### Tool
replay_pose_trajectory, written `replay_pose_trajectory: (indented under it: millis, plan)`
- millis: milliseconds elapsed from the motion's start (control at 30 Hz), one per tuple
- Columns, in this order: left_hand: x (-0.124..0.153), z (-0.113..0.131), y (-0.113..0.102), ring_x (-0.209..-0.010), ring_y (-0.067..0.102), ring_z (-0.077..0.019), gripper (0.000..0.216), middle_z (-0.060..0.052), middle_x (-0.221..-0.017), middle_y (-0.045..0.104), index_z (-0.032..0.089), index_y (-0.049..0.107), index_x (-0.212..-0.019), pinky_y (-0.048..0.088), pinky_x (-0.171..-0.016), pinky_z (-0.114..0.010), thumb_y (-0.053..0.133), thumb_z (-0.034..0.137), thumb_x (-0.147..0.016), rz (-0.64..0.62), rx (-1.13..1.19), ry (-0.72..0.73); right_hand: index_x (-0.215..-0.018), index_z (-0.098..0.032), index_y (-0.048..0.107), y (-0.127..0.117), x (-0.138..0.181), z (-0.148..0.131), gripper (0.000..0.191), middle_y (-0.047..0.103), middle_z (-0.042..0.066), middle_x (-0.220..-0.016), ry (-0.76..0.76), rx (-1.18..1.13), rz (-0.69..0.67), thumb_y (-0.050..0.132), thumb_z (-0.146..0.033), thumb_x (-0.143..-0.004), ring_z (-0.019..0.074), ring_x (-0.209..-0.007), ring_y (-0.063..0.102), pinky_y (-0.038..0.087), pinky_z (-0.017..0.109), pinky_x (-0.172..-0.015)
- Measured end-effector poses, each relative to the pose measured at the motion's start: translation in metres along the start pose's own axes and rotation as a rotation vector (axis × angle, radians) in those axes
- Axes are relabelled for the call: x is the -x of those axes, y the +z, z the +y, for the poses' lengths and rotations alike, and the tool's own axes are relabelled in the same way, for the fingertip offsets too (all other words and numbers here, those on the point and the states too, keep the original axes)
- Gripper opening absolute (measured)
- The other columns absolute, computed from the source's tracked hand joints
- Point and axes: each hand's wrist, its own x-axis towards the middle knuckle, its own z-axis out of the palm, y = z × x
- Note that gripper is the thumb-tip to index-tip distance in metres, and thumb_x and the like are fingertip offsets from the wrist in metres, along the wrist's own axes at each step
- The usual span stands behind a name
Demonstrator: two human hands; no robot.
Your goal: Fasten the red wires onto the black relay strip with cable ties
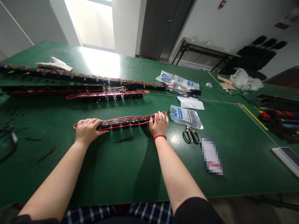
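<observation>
A long black strip of parts looped with red wire (126,120) lies across the green table (116,168) in front of me. My left hand (87,130) rests closed over its left end, fingers curled on the strip. My right hand (159,123), with a red bead bracelet at the wrist, presses on the strip's right end with fingers bent over it. A small bunch of black cable ties (123,140) lies just below the strip between my arms.
More wired black strips (109,95) and long rows (70,76) lie farther back. Plastic bags (185,115), scissors (191,135), a white cloth (54,63) and a blurred packet (211,157) lie around. Cut ties are scattered at left. More wiring lies at right.
</observation>
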Motion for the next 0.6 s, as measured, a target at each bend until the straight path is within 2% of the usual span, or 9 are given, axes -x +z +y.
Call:
replay_pose_trajectory:
  millis: [133,267,467,600]
  plan:
    - [-0.013,0.009,0.005,-0.095,0.064,-0.0354,0.051,-0.011,-0.097,0.073,0.026,0.067,-0.094,0.037,-0.086,-0.045,0.063,0.073,-0.076,-0.02,0.04,-0.038,-0.128,-0.017,0.057,0.001,0.0,0.0,0.042,0.053,0.016,-0.146,0.015,0.0,0.003,0.041,-0.04,-0.097,0.0283,-0.138,0.041,0.021,0.051,-0.116]
    - [-0.04,0.016,0.018,-0.096,0.064,-0.0351,0.051,-0.011,-0.098,0.073,0.025,0.067,-0.093,0.036,-0.086,-0.045,0.066,0.073,-0.074,-0.016,0.056,-0.026,-0.132,-0.016,0.055,0.003,-0.001,0.002,0.045,0.051,0.016,-0.148,0.02,0.0,-0.005,0.042,-0.04,-0.096,0.0281,-0.14,0.04,0.028,0.048,-0.114]
    - [-0.083,0.019,0.038,-0.095,0.065,-0.0323,0.048,-0.01,-0.096,0.074,0.025,0.066,-0.092,0.038,-0.088,-0.044,0.067,0.07,-0.075,0.012,0.043,0.023,-0.129,-0.014,0.057,0.009,-0.005,0.01,0.043,0.054,0.019,-0.144,0.001,-0.022,0.006,0.044,-0.037,-0.095,0.0291,-0.131,0.05,0.042,0.043,-0.104]
    - [-0.097,0.022,0.045,-0.095,0.066,-0.0325,0.046,-0.01,-0.096,0.074,0.025,0.066,-0.09,0.039,-0.09,-0.045,0.068,0.068,-0.074,0.027,0.124,0.037,-0.129,-0.013,0.057,0.013,-0.006,0.014,0.044,0.059,0.019,-0.137,0.006,-0.007,-0.061,0.045,-0.038,-0.094,0.0289,-0.122,0.057,0.045,0.042,-0.1]
